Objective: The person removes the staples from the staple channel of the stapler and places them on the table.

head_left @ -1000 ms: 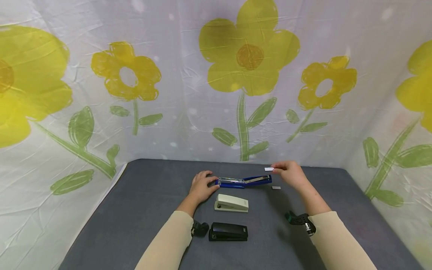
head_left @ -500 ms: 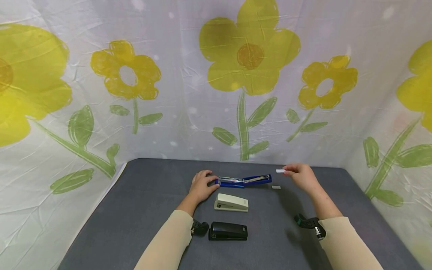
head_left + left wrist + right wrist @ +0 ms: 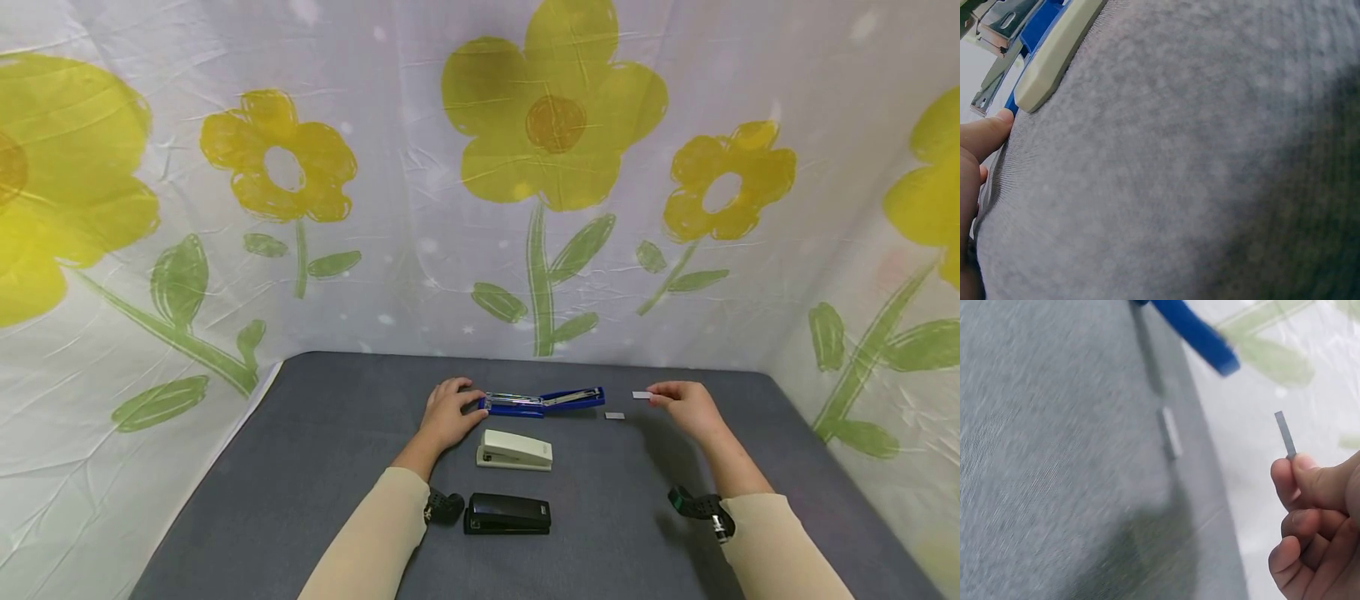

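Note:
A blue stapler [image 3: 517, 411] lies folded open on the table, its metal staple track showing. My left hand [image 3: 447, 414] holds its left end between thumb and fingers; in the left wrist view the thumb [image 3: 991, 134] touches the blue end. To the right of the stapler, my right hand [image 3: 688, 407] pinches a small staple strip [image 3: 641, 395] between thumb and index finger, above the table. The right wrist view shows this strip [image 3: 1285, 434] edge-on, sticking out from the fingertips. Another staple strip [image 3: 614, 416] lies on the table near the stapler's right end.
A cream stapler [image 3: 513, 450] sits in front of the blue one, and a black stapler [image 3: 507, 514] is closer to me. The dark grey table [image 3: 337, 500] ends at a flower-printed cloth [image 3: 420, 275] behind and at the sides.
My right hand has moved to the right, away from the blue stapler, and lower, with the staple strip still pinched. The left hand and the staplers have stayed in place.

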A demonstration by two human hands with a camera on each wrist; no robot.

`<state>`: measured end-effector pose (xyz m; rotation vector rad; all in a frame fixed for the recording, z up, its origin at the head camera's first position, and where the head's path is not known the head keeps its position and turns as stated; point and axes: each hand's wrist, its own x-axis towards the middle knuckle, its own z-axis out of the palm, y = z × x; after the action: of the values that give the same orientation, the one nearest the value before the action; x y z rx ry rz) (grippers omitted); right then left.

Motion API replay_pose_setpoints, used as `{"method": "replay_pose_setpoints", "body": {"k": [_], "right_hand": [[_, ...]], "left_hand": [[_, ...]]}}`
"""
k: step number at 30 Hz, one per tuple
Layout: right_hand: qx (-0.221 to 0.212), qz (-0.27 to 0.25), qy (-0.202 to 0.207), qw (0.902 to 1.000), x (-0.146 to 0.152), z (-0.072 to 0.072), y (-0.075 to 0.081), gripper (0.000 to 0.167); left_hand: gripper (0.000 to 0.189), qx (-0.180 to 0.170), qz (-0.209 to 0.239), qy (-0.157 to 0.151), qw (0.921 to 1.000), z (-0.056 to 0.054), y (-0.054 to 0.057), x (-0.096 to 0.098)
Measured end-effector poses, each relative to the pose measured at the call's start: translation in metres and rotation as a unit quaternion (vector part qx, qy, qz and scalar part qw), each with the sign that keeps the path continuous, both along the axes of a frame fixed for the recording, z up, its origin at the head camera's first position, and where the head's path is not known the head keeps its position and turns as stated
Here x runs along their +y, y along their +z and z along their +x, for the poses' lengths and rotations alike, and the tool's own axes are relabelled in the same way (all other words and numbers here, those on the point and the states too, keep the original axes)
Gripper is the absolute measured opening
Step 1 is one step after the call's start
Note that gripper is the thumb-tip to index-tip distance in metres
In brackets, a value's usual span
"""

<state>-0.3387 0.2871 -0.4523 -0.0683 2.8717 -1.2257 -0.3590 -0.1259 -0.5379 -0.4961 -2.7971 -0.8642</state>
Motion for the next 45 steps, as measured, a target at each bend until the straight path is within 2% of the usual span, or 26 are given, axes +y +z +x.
{"method": "replay_pose_setpoints", "body": {"k": [9,17,27,35,40,45], "right_hand": [[-0.011,0.006,-0.013,0.9998,0.021,-0.005,-0.033,0.031],[-0.009,0.026,-0.017,0.9995,0.026,-0.008,-0.047,0.029],[-0.021,0.046,-0.02,0.9985,0.025,-0.01,-0.054,0.029],[-0.033,0.041,-0.015,0.9985,0.025,-0.009,-0.052,0.033],[-0.026,0.043,-0.006,0.9987,0.025,-0.008,-0.054,0.033],[-0.019,0.044,-0.006,0.9988,0.025,-0.008,-0.053,0.034]], "left_hand": [[0.036,-0.004,0.003,0.002,1.0,0.0,-0.001,0.001],[0.036,0.01,0.0,0.0,1.0,0.0,-0.003,0.001],[0.038,0.013,0.009,-0.001,0.9999,-0.003,-0.009,0.001],[0.038,0.015,0.002,-0.002,0.9999,-0.005,-0.005,0.001],[0.036,0.023,-0.006,-0.007,0.9997,-0.001,-0.004,0.0],[0.037,-0.006,0.02,-0.008,0.9997,-0.003,0.0,-0.001]]}}
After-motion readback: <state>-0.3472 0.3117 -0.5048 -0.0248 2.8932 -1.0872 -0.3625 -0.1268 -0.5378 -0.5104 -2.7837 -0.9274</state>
